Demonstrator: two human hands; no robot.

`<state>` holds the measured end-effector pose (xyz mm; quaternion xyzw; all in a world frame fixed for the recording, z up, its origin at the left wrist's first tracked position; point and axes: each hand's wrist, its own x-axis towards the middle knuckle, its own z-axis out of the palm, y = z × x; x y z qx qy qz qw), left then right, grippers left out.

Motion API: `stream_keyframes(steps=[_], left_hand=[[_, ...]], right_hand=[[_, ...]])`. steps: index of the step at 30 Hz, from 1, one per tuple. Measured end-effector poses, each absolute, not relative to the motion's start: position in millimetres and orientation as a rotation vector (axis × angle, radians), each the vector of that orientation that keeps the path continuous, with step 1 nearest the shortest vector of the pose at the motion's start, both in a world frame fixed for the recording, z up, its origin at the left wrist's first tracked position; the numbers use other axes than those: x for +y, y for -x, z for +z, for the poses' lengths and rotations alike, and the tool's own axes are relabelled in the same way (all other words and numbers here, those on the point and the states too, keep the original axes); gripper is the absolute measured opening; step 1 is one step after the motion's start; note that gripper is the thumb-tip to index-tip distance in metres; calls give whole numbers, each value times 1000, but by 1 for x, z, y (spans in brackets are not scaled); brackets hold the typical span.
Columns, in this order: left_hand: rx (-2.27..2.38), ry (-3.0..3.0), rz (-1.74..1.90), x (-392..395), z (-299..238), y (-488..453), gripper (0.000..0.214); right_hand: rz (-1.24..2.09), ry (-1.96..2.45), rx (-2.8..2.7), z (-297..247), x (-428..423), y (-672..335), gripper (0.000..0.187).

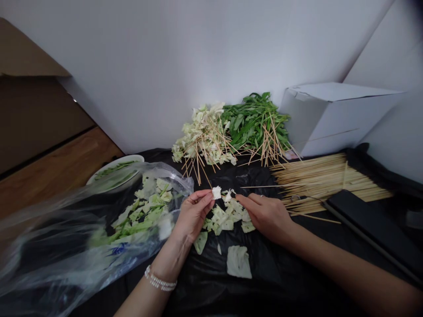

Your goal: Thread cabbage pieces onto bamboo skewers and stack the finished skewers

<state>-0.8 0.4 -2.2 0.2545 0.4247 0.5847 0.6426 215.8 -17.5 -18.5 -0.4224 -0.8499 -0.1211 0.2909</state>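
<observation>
Standing there I saw the bare left hand [195, 212] with a small white piece of leaf [216, 193] pinched in its fingertips, while the bare right hand [268, 216] pinched what looked like a thin wooden skewer [233, 197]. Both were just above pale green loose leaf pieces [225, 218] on crinkly black plastic sheeting [280, 277], probably to catch drips. Long straw-coloured wooden sticks [307, 176] lay near the right hand, presumably for easy reach
</observation>
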Motion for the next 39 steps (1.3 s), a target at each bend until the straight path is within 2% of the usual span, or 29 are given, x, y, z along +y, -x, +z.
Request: stream_keyframes(steps=[10,28,34,37,39], left_hand=[[917,-600,1405,2,-1,5,37],[926,-694,1224,-4,0,-2,42],[986,-825,1209,-1,0,-1,40],[1075,-1061,1240,-2,1,0,29],[1086,-1262,1127,-6,4,0,21]], right_hand=[[-246,1106,-2210,-18,-16,-213,27],[-140,1115,-2276,-22,-17,-214,27],[-110,1132,-2291,-20,-16,-215,27],[-146,1158,-2224,-16,-13,-218,27],[-158,1195,-2167,-14,-9,-222,27]])
